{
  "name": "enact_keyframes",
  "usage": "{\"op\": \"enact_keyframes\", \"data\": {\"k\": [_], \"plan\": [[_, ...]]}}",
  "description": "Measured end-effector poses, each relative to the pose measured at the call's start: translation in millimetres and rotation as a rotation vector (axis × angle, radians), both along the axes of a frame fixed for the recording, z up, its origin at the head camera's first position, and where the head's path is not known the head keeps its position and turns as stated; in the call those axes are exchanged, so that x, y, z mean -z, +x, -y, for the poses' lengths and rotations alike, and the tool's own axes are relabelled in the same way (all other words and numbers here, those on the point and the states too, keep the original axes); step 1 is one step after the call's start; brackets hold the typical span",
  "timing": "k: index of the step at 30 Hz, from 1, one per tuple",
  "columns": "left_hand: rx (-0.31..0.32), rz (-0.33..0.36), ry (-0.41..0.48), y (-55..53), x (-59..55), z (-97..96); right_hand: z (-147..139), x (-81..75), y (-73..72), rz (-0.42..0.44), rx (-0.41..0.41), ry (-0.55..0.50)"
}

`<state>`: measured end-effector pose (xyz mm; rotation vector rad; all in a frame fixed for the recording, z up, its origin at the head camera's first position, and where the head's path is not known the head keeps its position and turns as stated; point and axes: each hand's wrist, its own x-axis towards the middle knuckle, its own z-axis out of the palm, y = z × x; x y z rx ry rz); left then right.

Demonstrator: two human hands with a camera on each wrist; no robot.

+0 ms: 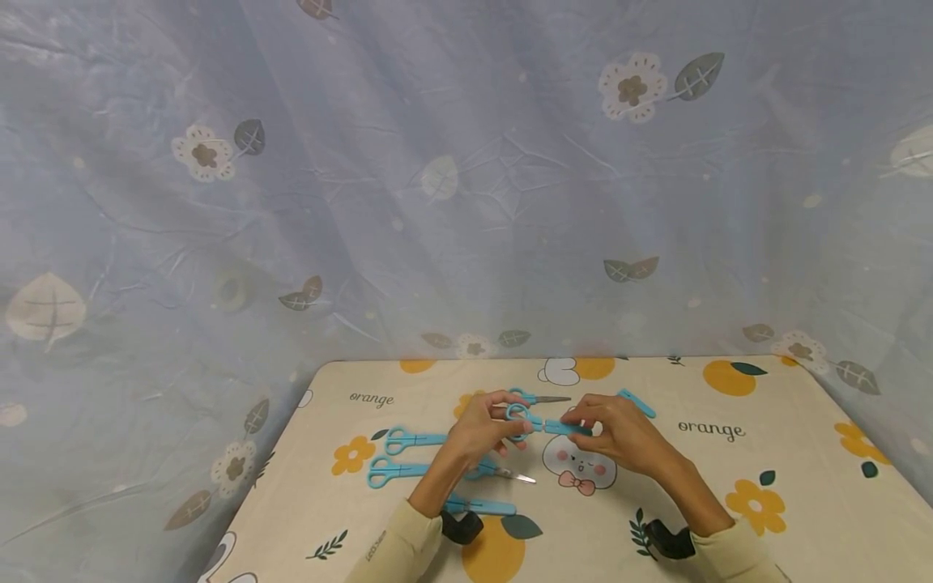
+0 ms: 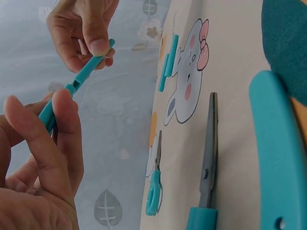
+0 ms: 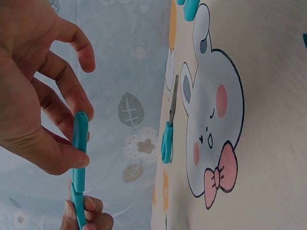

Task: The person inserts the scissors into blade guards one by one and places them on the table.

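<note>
In front of me, above the table, my left hand (image 1: 474,429) grips a pair of light-blue scissors (image 1: 535,422) by the handles. My right hand (image 1: 619,429) pinches a blue blade cover (image 3: 80,148) between thumb and fingers, in line with the scissors. The cover sits against the handle end and hides the blades; whether it is fully seated I cannot tell. Beyond the hands lie uncovered scissors (image 1: 543,398), with a loose blue cover (image 1: 639,403) to their right. Another uncovered pair (image 1: 510,473) rests below my left hand, its handles partly hidden by the wrist.
Left of my left arm lie two covered scissors, an upper pair (image 1: 414,440) and a lower pair (image 1: 397,470). One more covered pair (image 1: 488,508) is near the left wrist camera. The patterned tablecloth (image 1: 816,486) covers the table, and a hanging grey-blue curtain (image 1: 466,267) surrounds it.
</note>
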<state>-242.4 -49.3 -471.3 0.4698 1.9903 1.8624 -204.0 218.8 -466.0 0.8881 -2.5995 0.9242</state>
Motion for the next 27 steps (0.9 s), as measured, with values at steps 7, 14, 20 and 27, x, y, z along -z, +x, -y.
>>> {"op": "enact_keyframes", "data": {"k": [7,14,20,27], "plan": [[-0.005,-0.014,-0.008,3.1,-0.2,-2.3,0,3.1,-1.8,-0.017,-0.011,-0.004],[0.004,-0.005,-0.001,1.6,-1.4,1.1,3,1.1,-0.7,-0.002,-0.012,-0.028],[0.015,0.006,0.022,-1.9,-5.3,3.7,3,-5.7,1.0,0.071,0.035,-0.048],[0.022,0.036,0.029,-1.4,-6.7,4.4,-2,-5.3,-0.9,0.068,0.082,-0.023]]}}
